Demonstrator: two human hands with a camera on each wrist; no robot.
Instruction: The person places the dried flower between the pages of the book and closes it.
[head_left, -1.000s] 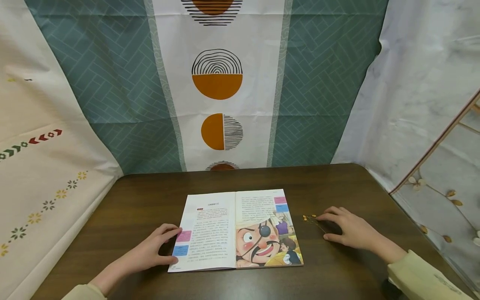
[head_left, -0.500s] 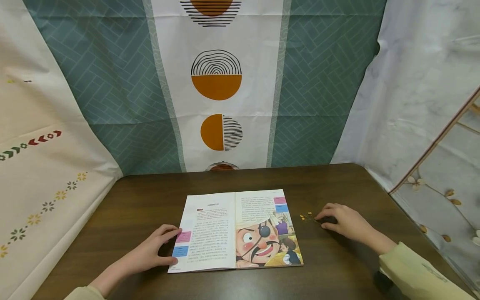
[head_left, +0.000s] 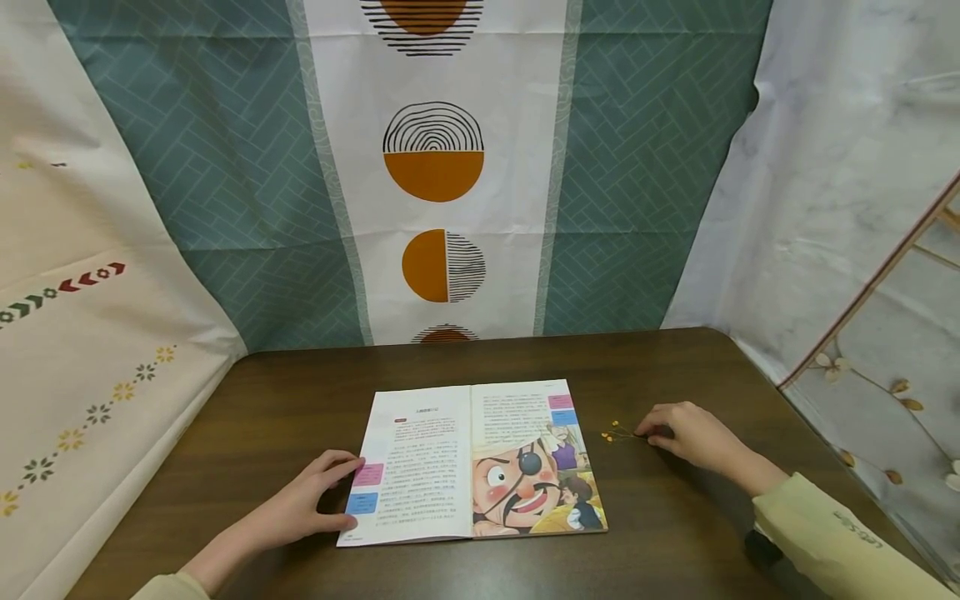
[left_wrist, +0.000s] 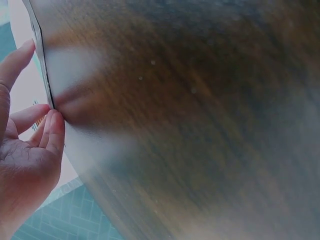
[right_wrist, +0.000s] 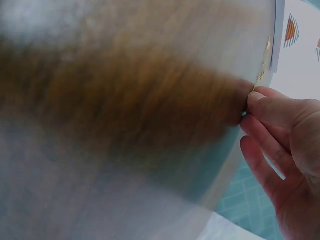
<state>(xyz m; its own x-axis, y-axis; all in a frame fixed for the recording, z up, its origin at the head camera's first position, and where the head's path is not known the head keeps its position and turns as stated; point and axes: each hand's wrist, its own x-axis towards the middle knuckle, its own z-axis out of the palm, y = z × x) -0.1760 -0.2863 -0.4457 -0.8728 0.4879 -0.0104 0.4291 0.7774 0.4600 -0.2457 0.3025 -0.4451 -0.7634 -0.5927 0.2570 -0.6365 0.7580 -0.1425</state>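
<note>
A fragile pinch

Right grip (head_left: 686,435), fingertips together, pinches a thin yellow flower sprig (head_left: 617,431) beside the open illustrated paper book (head_left: 465,462); left grip (head_left: 313,500), fingers loosely parted, touches its left edge. Squeezing hard could snap the sprig.

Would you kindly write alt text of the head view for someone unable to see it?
A right hand pinches a thin sprig with tiny yellow blooms, right of an open illustrated paper book. The left hand touches the book's left edge, and the book lies on a dark brown wooden table.
</note>
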